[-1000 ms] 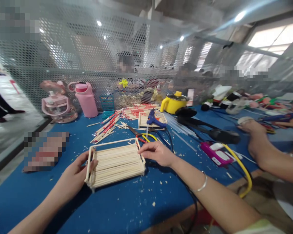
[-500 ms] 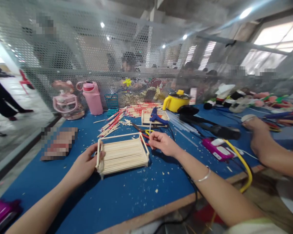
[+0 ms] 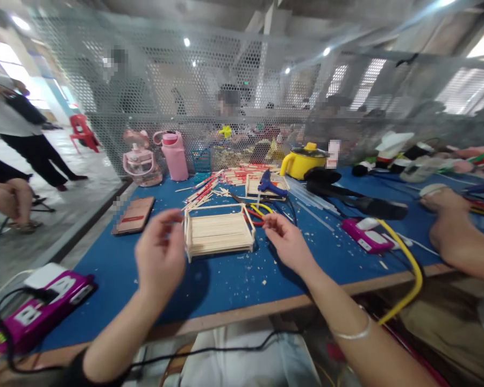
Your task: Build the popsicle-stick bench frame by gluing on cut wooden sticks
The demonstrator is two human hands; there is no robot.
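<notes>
A small tray-like frame of pale wooden sticks [image 3: 220, 231], with a slatted base and raised rails, rests on the blue table. Just left of it my left hand [image 3: 161, 252] is raised, fingers bent and apart, holding nothing I can see. My right hand [image 3: 284, 239] hovers to the frame's right, fingertips curled together beside the red handles of a pair of pliers [image 3: 254, 217]; anything pinched in them is too small to make out. Behind, a blue glue gun [image 3: 272, 185] stands over a second stick piece [image 3: 252, 187], nozzle pointing down.
Red-tipped sticks [image 3: 207, 191] lie scattered behind the frame, near clear glue sticks [image 3: 312, 196]. A yellow pot [image 3: 304, 161], pink bottle [image 3: 175, 156], brown phone-like item [image 3: 135, 215] and purple power strips [image 3: 365, 235] surround the workspace. A co-worker's hand [image 3: 446, 201] is at right.
My left hand has let go of the stick frame and lifted beside it. My right hand stays near the pliers, its fingers slightly looser. The whole view has shifted leftward.
</notes>
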